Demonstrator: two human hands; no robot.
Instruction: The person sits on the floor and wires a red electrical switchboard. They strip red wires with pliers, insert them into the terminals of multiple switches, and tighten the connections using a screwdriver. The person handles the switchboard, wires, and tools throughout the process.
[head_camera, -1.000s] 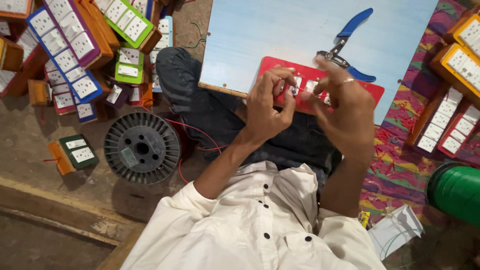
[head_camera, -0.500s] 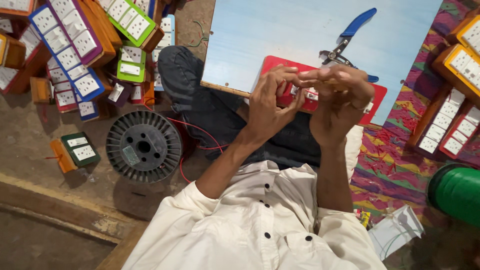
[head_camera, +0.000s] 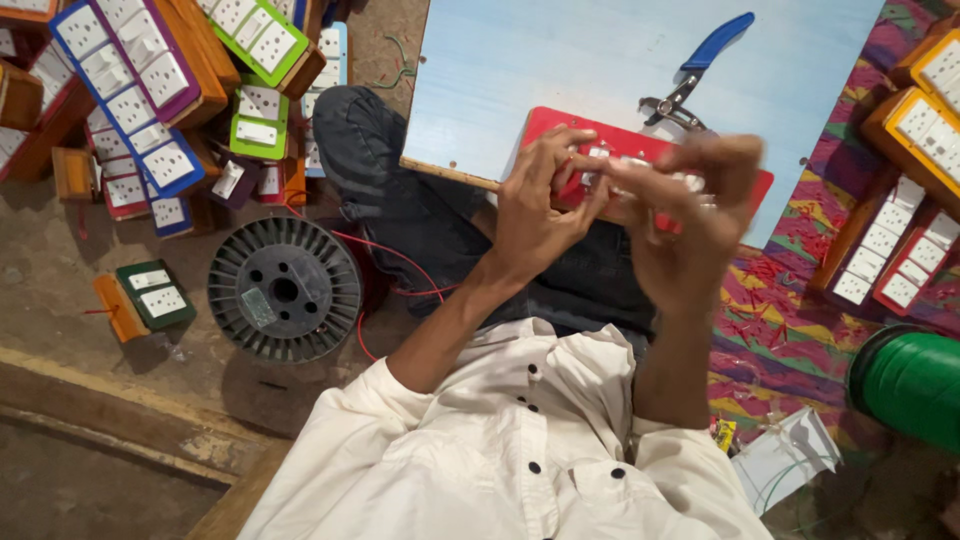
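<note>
A red switch panel (head_camera: 752, 188) with white switches lies on the near edge of a light blue board (head_camera: 560, 70) across my lap. My left hand (head_camera: 535, 215) grips the panel's left end, thumb and fingers curled over it. My right hand (head_camera: 690, 225) is blurred and hovers over the panel's middle, its fingers drawn together and pointing toward the left hand's fingertips. Whether it pinches anything is hidden by the blur. A thin red wire (head_camera: 385, 255) runs from my lap toward a black spool (head_camera: 285, 290).
Blue-handled pliers (head_camera: 705, 65) lie on the board behind the panel. Stacks of coloured switch boards (head_camera: 150, 100) crowd the floor at left, and more switch boards (head_camera: 905, 210) are at right. A green spool (head_camera: 915, 385) sits at the lower right on a patterned mat (head_camera: 800, 330).
My right hand's spread fingers have drawn together and come over the panel toward the left hand. My left hand stays on the panel's end.
</note>
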